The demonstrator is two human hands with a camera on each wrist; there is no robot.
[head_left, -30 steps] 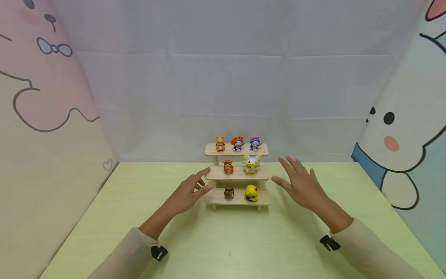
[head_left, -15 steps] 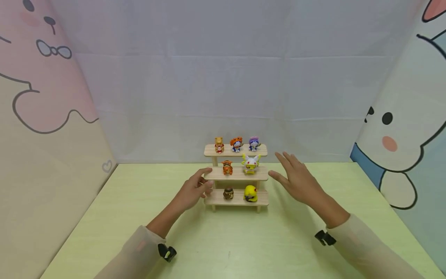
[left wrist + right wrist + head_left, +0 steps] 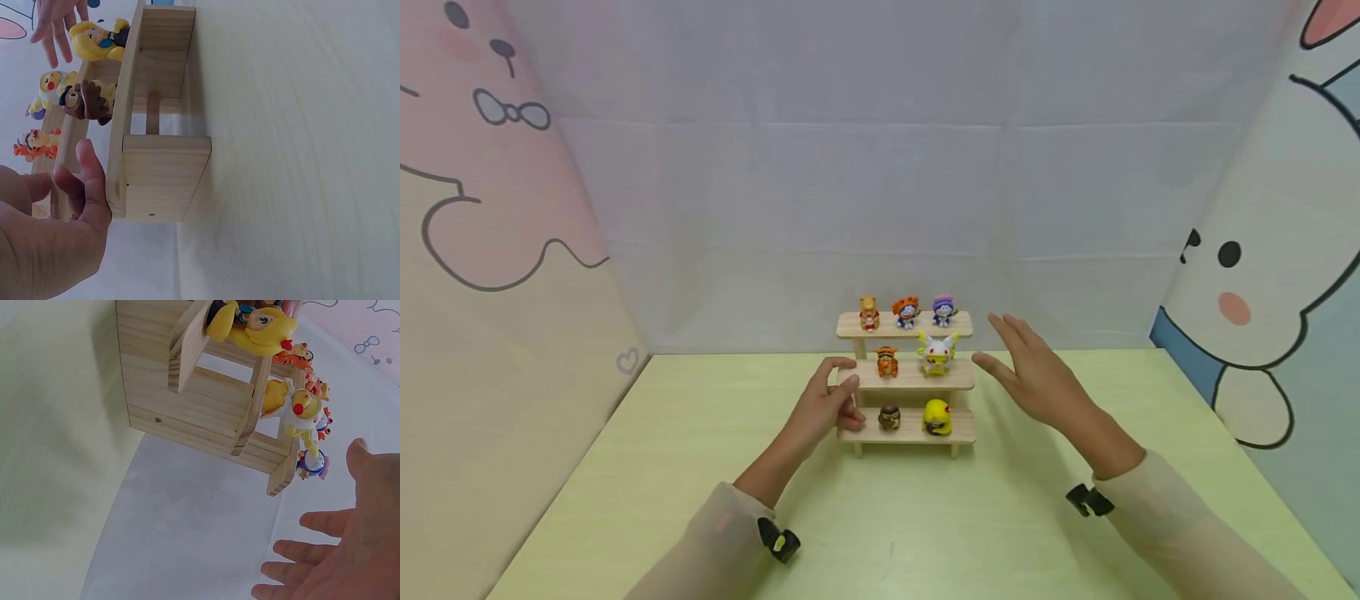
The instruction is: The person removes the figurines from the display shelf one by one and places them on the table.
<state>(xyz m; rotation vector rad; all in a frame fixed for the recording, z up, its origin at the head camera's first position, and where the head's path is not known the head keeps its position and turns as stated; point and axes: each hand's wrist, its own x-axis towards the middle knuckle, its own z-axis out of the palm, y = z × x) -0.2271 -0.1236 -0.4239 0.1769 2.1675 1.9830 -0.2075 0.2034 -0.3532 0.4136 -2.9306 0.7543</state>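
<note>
A three-tier wooden shelf carries several small figurines. At its left end the left hand grips the middle tier; in the left wrist view, thumb and curled fingers of that hand close around the tier edge, other fingertips by the lowest tier. Beside the right end, the right hand is held up with extended fingers, apart from the shelf and holding nothing, as the right wrist view also shows of this hand. A yellow figurine and a brown one stand on the lowest tier.
The shelf stands on a pale green table near a white cloth backdrop. Cartoon-printed panels rise on the left and right. A small black device is on the left sleeve, another on the right.
The left hand has come right, and its fingers have curled onto the shelf's left end. The right hand has shifted slightly up and left. The figurines keep their places on the shelf.
</note>
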